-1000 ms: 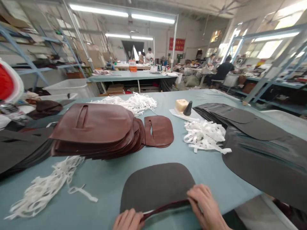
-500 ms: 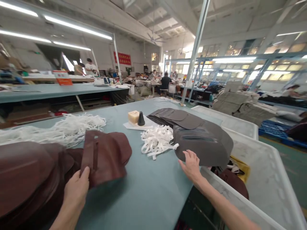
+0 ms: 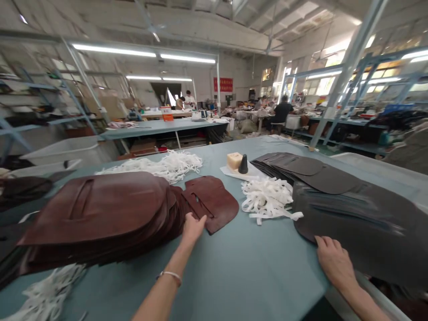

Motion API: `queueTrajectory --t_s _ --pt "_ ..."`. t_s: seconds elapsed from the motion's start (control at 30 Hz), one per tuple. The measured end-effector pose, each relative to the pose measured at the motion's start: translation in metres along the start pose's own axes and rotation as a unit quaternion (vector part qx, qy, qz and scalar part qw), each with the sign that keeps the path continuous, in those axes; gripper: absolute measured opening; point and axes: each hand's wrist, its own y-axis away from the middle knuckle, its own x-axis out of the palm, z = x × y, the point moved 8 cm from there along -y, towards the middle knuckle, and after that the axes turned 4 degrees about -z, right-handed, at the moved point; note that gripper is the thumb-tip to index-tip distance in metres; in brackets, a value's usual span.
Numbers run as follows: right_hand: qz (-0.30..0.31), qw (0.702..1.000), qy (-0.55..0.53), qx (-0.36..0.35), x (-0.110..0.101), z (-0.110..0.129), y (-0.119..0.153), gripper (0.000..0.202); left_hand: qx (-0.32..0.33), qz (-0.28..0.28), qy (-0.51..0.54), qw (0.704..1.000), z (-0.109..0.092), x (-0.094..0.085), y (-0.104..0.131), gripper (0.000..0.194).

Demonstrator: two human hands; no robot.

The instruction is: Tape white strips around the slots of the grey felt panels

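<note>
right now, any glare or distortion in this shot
In the head view, the tube lights and windows glare nearly white; in the same head view, a soft sheen lies on the brown stack, the metal post at right leans, probably wide-lens distortion, and the seated person has a pixelated head.

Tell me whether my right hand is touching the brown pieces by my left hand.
Apart. The head view shows a broad stretch of blue tabletop between your right hand and the brown pieces.
</note>
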Motion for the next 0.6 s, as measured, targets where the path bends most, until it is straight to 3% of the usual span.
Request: queueTrajectory --t_s 0.13,0.23,0.33,0.4,0.43,0.53,0.6 --pt "-0.02 1.0 -0.003 0.016 0.006 -0.008 0.002 0.03 0.036 -0.033 -0.076 0.996 -0.02 0.022 0.013 0.073" --pt "-0.022 0.998 -0.034 0.051 -0.001 -0.012 0.002 0.027 0.088 -0.043 -0.096 0.99 -0.043 0.029 0.02 0.061" --pt "-0.038 0.985 -0.115 0.12 -0.017 -0.016 0.002 0.021 0.161 -0.065 -0.095 0.98 -0.07 0.009 0.018 0.048" --pt "-0.074 0.957 -0.207 0.191 -0.03 -0.023 0.003 0.02 0.175 -0.087 -0.098 0.976 -0.078 -0.014 0.012 0.045" --pt "-0.101 0.929 -0.269 0.231 -0.036 -0.027 0.005 0.019 0.174 -0.099 -0.101 0.975 -0.077 -0.026 0.009 0.047" --pt "-0.136 0.908 -0.282 0.279 -0.054 -0.028 0.013 0.026 0.18 -0.105 -0.106 0.972 -0.057 -0.048 0.004 0.052" --pt "-0.154 0.896 -0.283 0.305 -0.07 -0.017 0.023 0.027 0.176 -0.026 -0.089 0.98 -0.029 -0.041 0.009 0.046"
